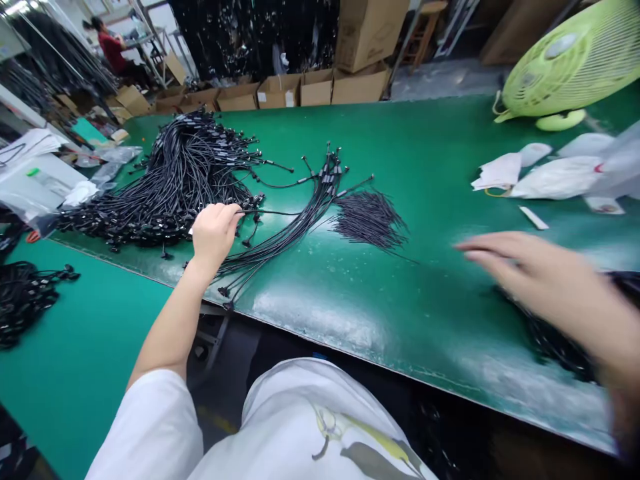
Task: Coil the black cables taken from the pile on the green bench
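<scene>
My left hand (215, 230) is closed with a thin black cable (270, 212) pinched at the fingertips; the cable runs right into a loose bundle of black cables (280, 243) with small connectors at both ends. Close behind that hand lies a large heap of black cables (185, 160). Just right of the bundle is a pile of short thin black ties or wires (370, 219); which they are I cannot tell. My right hand (535, 273), blurred by motion, is over the table with its fingers stretched leftward and nothing visible in them. Beneath its wrist is another black cable coil (560, 347).
A green fan (570, 60) stands at the back right, near white paper and plastic bags (555, 173). Open cardboard boxes (280, 91) line the table's far edge. A white bin (40, 180) and more cables (30, 297) are at left. Another person (113, 50) sits far back left.
</scene>
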A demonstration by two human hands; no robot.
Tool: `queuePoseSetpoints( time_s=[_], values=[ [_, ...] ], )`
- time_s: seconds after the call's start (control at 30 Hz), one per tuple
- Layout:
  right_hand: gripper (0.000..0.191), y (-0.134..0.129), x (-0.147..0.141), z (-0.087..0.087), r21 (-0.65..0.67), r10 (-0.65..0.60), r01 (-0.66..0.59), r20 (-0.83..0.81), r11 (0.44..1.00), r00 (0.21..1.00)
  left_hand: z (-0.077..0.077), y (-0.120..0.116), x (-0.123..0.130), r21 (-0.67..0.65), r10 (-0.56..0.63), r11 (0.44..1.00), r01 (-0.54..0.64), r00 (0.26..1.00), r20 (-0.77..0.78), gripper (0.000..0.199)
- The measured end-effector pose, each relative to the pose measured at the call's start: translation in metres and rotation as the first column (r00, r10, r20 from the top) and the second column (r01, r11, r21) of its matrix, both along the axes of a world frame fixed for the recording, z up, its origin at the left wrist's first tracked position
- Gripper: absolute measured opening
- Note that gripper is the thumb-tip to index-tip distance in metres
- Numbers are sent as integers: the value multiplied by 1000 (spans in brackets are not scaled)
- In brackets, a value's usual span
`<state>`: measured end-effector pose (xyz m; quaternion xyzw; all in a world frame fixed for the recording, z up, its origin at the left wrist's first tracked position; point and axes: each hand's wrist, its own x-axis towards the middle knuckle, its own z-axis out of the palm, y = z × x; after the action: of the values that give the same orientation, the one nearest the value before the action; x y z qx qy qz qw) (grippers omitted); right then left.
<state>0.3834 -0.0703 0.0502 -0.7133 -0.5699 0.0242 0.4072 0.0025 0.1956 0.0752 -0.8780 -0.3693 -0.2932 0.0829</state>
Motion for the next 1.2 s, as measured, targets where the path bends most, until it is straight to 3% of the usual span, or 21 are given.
queuePoseSetpoints(
  time_s=[0.07, 0.13, 0.2, 0.23, 0.27, 0.33, 0.37, 0.43, 0.5, 0.57, 0.6, 0.67, 0.73, 0.83, 0.9, 0.97, 1.0, 1.07, 1.2],
  values=[
    [24, 34, -38, 3, -137, 227, -220, 39, 966, 973, 29, -31, 5, 58, -77, 996, 74, 996, 51, 31],
    [49, 83, -90, 5, -182, 403, -393, 17, 901, 915, 54, -63, 6, 72, -147, 987, 141, 985, 88, 26],
    [56, 136, -138, 8, -172, 477, -461, 59, 870, 877, 71, -89, -3, 59, -191, 981, 187, 979, 74, 21],
    [48, 161, -156, 10, -221, 490, -456, 132, 862, 862, 76, -99, -12, 57, -189, 981, 187, 981, 44, 18],
    [36, 184, -168, 12, -314, 509, -435, 209, 844, 835, 78, -105, -24, 63, -168, 984, 167, 986, 3, 17],
    [19, 220, -173, 22, -375, 489, -385, 241, 844, 838, 76, -107, -52, 77, -72, 994, 78, 994, -79, 18],
    [17, 232, -170, 29, -381, 467, -357, 249, 853, 849, 72, -104, -66, 66, -19, 998, 26, 994, -105, 18],
    [21, 242, -158, 49, -290, 395, -314, 287, 904, 873, 60, -95, -88, -80, 0, 997, -10, 992, -123, 19],
    [29, 238, -149, 77, -89, 326, -316, 363, 945, 873, 47, -88, -98, -347, -18, 938, -7, 998, -68, 19],
    [36, 229, -144, 106, 136, 260, -346, 427, 928, 866, 36, -87, -95, -569, -21, 820, 59, 997, 73, 20],
    [38, 225, -141, 121, 216, 230, -354, 449, 910, 864, 33, -89, -91, -620, -17, 777, 112, 987, 158, 20],
    [39, 219, -132, 146, 280, 157, -316, 473, 907, 867, 33, -91, -81, -605, -37, 753, 260, 934, 355, 20],
    [40, 216, -115, 162, 271, 53, -216, 503, 938, 863, 38, -91, -75, -543, -54, 729, 416, 826, 561, 19],
    [46, 204, -78, 170, 206, -98, -18, 537, 978, 838, 45, -85, -74, -551, 122, 571, 609, 601, 790, 22],
    [52, 189, -58, 162, 130, -144, 83, 585, 988, 798, 45, -80, -73, -595, 344, 429, 680, 486, 804, 25],
    [68, 169, -47, 142, 28, -121, 141, 692, 990, 712, 40, -77, -70, -602, 520, 317, 732, 397, 756, 25],
    [68, 157, -45, 129, -7, -108, 167, 738, 986, 666, 36, -75, -67, -588, 565, 298, 752, 358, 744, 23],
    [36, 132, -47, 99, -206, 29, 222, 791, 953, 612, 27, -74, -59, -573, 572, 289, 767, 341, 746, 19],
    [21, 79, -66, 49, -586, 340, 208, 684, 783, 646, 11, -77, -34, -594, 425, 279, 755, 458, 781, 24]
  ],
)
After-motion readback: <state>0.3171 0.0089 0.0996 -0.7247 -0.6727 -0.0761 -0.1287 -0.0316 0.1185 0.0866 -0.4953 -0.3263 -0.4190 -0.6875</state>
